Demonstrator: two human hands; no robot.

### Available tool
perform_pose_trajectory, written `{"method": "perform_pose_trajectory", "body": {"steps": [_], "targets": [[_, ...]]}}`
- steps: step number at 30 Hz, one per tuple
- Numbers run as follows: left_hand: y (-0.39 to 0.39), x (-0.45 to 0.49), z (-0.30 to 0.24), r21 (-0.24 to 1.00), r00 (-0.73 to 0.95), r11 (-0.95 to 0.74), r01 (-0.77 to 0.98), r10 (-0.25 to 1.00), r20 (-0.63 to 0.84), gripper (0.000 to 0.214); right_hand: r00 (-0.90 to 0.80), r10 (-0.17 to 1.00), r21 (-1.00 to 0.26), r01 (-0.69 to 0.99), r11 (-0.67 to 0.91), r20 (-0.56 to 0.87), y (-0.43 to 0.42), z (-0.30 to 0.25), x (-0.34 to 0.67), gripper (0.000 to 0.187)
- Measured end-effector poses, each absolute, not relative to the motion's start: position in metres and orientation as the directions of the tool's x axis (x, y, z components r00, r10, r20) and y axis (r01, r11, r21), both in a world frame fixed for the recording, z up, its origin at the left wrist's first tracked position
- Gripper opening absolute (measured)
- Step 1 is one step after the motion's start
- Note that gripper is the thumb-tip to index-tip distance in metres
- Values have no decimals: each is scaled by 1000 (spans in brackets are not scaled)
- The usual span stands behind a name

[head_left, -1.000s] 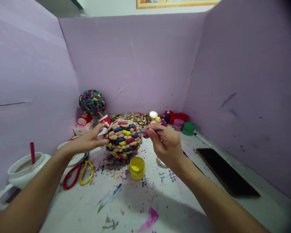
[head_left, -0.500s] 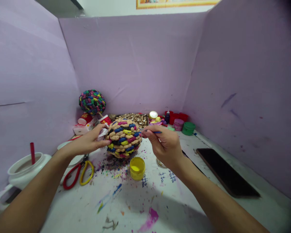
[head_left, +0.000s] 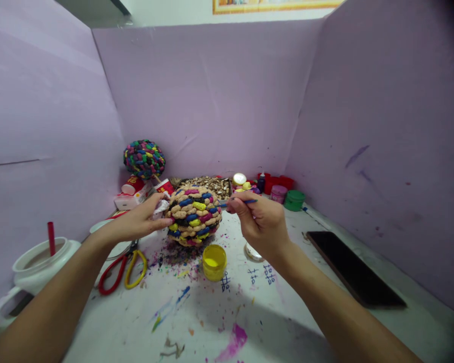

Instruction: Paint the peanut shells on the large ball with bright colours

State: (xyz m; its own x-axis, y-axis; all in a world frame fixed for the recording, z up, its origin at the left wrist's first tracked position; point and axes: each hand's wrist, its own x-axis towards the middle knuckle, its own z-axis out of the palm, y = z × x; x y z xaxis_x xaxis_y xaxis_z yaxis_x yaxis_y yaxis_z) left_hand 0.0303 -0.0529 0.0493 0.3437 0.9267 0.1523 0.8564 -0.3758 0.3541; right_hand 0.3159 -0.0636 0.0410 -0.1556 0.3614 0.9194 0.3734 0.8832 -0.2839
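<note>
A ball covered in peanut shells (head_left: 194, 217) rests on the table, some shells painted blue, yellow, magenta and black, others bare tan. My left hand (head_left: 146, 217) grips its left side, thumb low and fingers high, with crumpled white material (head_left: 161, 207) between hand and ball. In my right hand (head_left: 263, 217) a thin paintbrush (head_left: 250, 201) with a blue handle is pinched, close to the ball's right side; its tip is hard to make out. An open jar of yellow paint (head_left: 214, 262) stands just in front of the ball. A round lid (head_left: 253, 253) lies beside my right wrist.
Scissors (head_left: 113, 276) and a white mug (head_left: 41, 264) with a red stick are at left. A phone (head_left: 353, 267) lies at right. Behind stand a tray of shells (head_left: 212, 186), paint jars (head_left: 294, 200) and a second painted ball (head_left: 144, 159). Purple panels (head_left: 212, 101) enclose the table.
My right hand has drawn slightly right, away from the ball, with the brush. A yellow shell near the ball's top looks more fully coloured. My left hand stays put.
</note>
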Motion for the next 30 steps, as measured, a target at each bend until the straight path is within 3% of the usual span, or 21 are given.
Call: {"method": "perform_pose_trajectory", "body": {"steps": [21,30], "targets": [[-60,38,50,219,381,-420,880,903,200,63,-181,313,-236,351,906,932,-65,41,314,18],[-60,40,53,239,377,-413,879,908,183,60,-157,334,-251,396,883,929,-64,40,315,17]]}}
